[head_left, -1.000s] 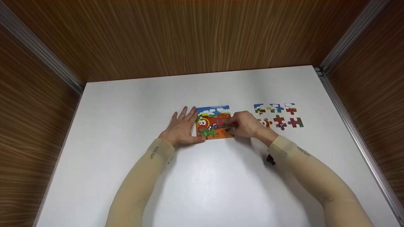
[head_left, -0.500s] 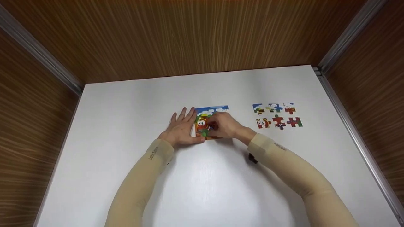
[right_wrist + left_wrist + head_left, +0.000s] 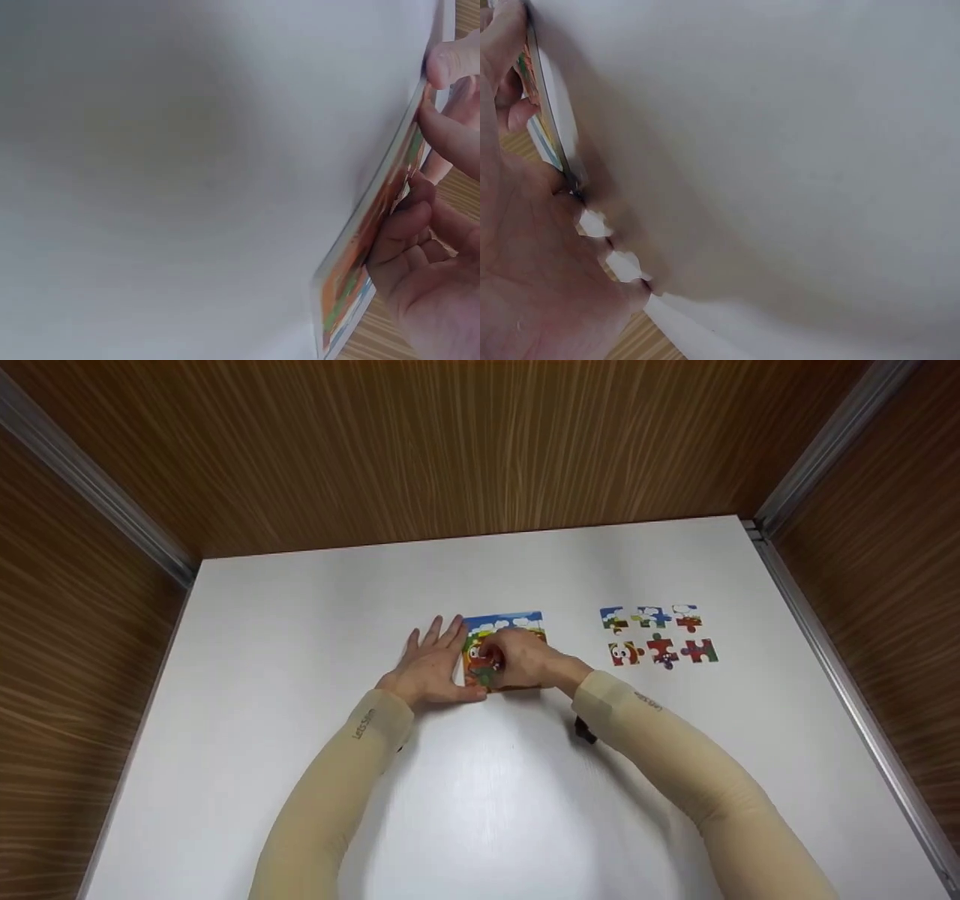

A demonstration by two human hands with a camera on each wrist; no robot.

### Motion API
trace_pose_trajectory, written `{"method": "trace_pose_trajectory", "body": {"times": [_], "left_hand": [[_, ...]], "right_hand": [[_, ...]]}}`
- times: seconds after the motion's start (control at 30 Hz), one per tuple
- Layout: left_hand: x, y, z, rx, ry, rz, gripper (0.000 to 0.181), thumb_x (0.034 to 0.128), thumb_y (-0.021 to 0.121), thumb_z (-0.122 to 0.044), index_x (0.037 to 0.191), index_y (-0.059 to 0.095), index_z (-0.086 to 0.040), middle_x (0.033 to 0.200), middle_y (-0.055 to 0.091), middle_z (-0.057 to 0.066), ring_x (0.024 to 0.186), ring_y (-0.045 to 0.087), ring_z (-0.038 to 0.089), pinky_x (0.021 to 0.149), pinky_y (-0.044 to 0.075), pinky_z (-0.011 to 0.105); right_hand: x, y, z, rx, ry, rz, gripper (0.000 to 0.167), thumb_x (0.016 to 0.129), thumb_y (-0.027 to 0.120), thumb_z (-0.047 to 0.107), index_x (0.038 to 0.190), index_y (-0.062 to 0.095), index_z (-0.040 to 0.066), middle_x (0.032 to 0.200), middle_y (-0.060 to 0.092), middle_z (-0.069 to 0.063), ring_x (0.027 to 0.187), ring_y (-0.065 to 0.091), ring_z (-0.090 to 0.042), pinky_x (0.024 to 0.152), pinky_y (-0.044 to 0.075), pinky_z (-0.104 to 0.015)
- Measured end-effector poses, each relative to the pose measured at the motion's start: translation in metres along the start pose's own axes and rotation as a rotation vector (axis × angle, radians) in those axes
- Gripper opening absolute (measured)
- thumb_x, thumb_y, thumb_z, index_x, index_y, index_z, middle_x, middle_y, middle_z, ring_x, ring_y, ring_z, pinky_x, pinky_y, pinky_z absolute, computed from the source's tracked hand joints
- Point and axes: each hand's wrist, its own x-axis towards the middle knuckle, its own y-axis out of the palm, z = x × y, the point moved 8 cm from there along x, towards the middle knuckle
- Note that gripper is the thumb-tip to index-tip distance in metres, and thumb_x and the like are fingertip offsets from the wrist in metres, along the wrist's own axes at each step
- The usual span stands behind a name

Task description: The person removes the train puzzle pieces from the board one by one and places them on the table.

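Note:
A small square jigsaw puzzle (image 3: 519, 619) with a red cartoon train, blue sky and orange ground lies mid-table. Along its left edge, my left hand (image 3: 427, 671) is spread with straight fingers, its thumb resting on the bottom corner. My right hand (image 3: 520, 658) reaches over the puzzle from the right, fingers curled, fingertips at its lower left part. In the right wrist view those bent fingers (image 3: 401, 229) touch the picture; whether they pinch a piece is hidden. To the right lie several loose puzzle pieces (image 3: 661, 649) in two rows, apart from each other.
The white table (image 3: 322, 615) is bounded by a wood-grain panel (image 3: 480, 450) at the back and similar panels on both sides. A metal rail (image 3: 832, 690) runs along the right edge.
My right hand has moved left, from the puzzle's right edge to its lower left part. The left hand keeps its place, and the loose pieces lie as before.

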Motion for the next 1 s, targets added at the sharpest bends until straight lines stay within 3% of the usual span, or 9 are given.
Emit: {"method": "trace_pose_trajectory", "body": {"times": [0.13, 0.27, 0.47, 0.7, 1.0], "left_hand": [[-0.001, 0.0, 0.001, -0.007, -0.001, -0.009, 0.136, 0.0877, 0.071, -0.085, 0.182, 0.007, -0.01, 0.193, -0.003, 0.007, 0.18, -0.007, 0.041, 0.142, 0.001, 0.071], [-0.002, -0.002, 0.0, -0.009, 0.003, -0.011, 0.136, 0.0883, 0.07, -0.086, 0.182, 0.007, -0.01, 0.193, -0.003, 0.007, 0.179, -0.007, 0.041, 0.142, 0.0, 0.071], [-0.001, 0.0, 0.001, -0.003, -0.009, 0.006, 0.135, 0.0896, 0.068, -0.086, 0.182, 0.005, -0.012, 0.193, -0.005, 0.006, 0.18, -0.008, 0.039, 0.143, 0.0, 0.069], [-0.001, 0.001, 0.001, 0.012, -0.021, 0.005, 0.136, 0.0894, 0.067, -0.089, 0.182, 0.003, -0.013, 0.193, -0.006, 0.005, 0.18, -0.008, 0.037, 0.143, -0.001, 0.067], [0.003, 0.003, 0.0, 0.112, -0.002, -0.021, 0.137, 0.0902, 0.065, -0.091, 0.182, 0.005, -0.009, 0.193, -0.001, 0.008, 0.18, -0.001, 0.039, 0.143, 0.007, 0.069]], "right_hand": [[0.0, 0.0, 0.0, 0.043, 0.007, -0.016, 0.048, 0.088, 0.091, 0.015, 0.13, 0.069, 0.005, 0.111, 0.077, -0.013, 0.095, 0.068, -0.022, 0.085, 0.058, -0.039], [-0.001, 0.0, -0.002, 0.119, -0.002, -0.063, 0.037, 0.092, 0.09, 0.014, 0.121, 0.069, 0.009, 0.108, 0.076, -0.01, 0.092, 0.066, -0.018, 0.082, 0.054, -0.032], [-0.003, 0.001, -0.013, 0.392, 0.037, -0.112, 0.011, 0.105, 0.078, 0.009, 0.11, 0.068, 0.011, 0.099, 0.071, -0.003, 0.088, 0.063, -0.013, 0.08, 0.051, -0.026], [-0.008, -0.003, -0.027, 0.65, 0.116, -0.159, 0.012, 0.106, 0.075, 0.006, 0.11, 0.066, 0.012, 0.093, 0.066, 0.003, 0.087, 0.062, -0.012, 0.076, 0.053, -0.023], [-0.025, -0.015, -0.033, 0.715, 0.105, -0.188, 0.012, 0.105, 0.075, 0.004, 0.114, 0.067, 0.006, 0.088, 0.068, 0.005, 0.08, 0.065, -0.011, 0.072, 0.058, -0.023]]}}
